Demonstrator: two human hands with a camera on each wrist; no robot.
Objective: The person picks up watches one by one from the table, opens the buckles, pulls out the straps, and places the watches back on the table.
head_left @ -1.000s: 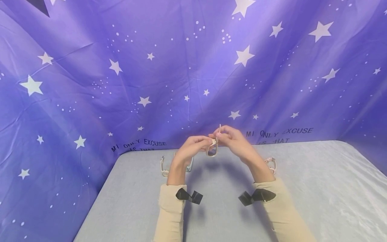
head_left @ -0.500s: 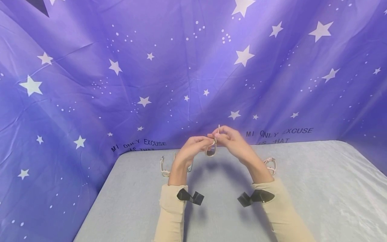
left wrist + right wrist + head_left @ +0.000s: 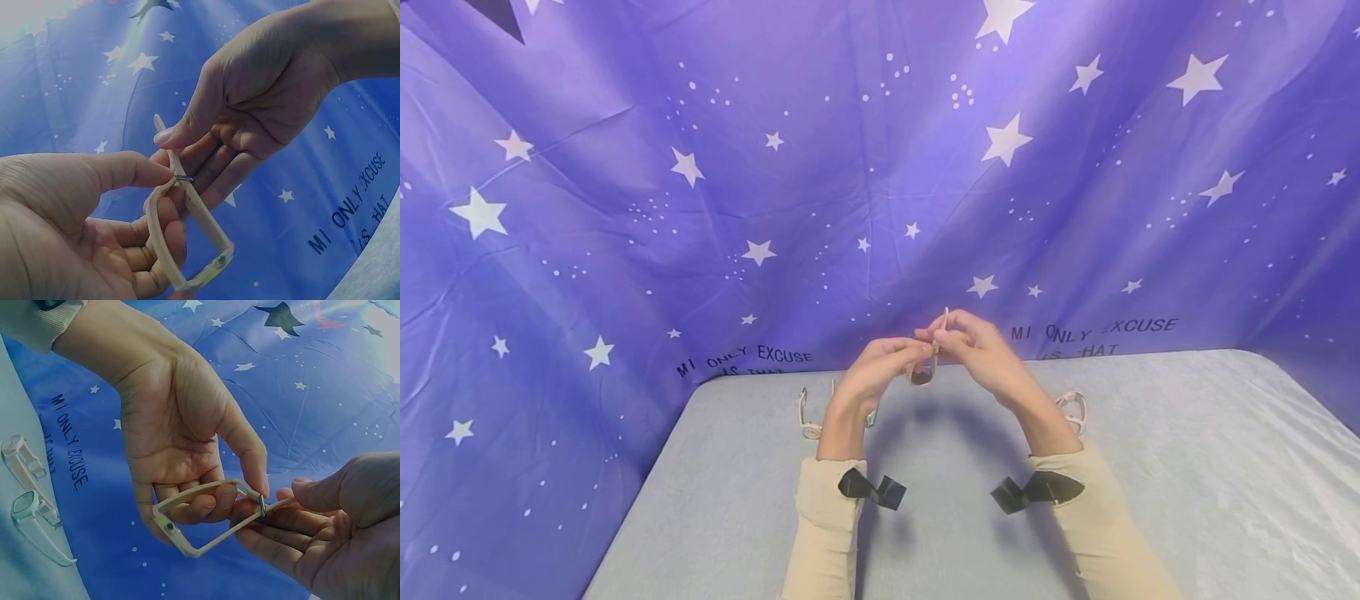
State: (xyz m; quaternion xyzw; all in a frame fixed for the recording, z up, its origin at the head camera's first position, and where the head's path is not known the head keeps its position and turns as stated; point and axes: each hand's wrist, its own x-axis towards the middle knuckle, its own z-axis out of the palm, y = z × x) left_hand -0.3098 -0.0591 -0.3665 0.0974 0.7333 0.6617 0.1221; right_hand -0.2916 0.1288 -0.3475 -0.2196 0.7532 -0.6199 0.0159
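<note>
A cream wristwatch [image 3: 206,220] is held up between my two hands above the far part of the table, its strap bent into a loop with the case hanging lowest. My left hand [image 3: 868,367] pinches the strap right at the metal buckle [image 3: 185,179], thumb on top and fingers curled beneath. My right hand [image 3: 981,346] pinches the free end of the strap, whose tip sticks up past the thumb. In the right wrist view the strap end [image 3: 281,504] runs from the buckle into the right fingers. The watch face [image 3: 170,528] is seen edge-on.
On the grey-covered table [image 3: 940,517], a pale pink watch [image 3: 28,464] and a pale green watch [image 3: 25,506] lie to the left, partly behind the left arm. Another watch [image 3: 1081,408] lies beside the right wrist. A purple star-print cloth [image 3: 865,167] hangs behind the table.
My left hand has shifted slightly to the right, closer to the right fingers, and the hanging loop has turned a little. Both hands keep their pinch on the strap.
</note>
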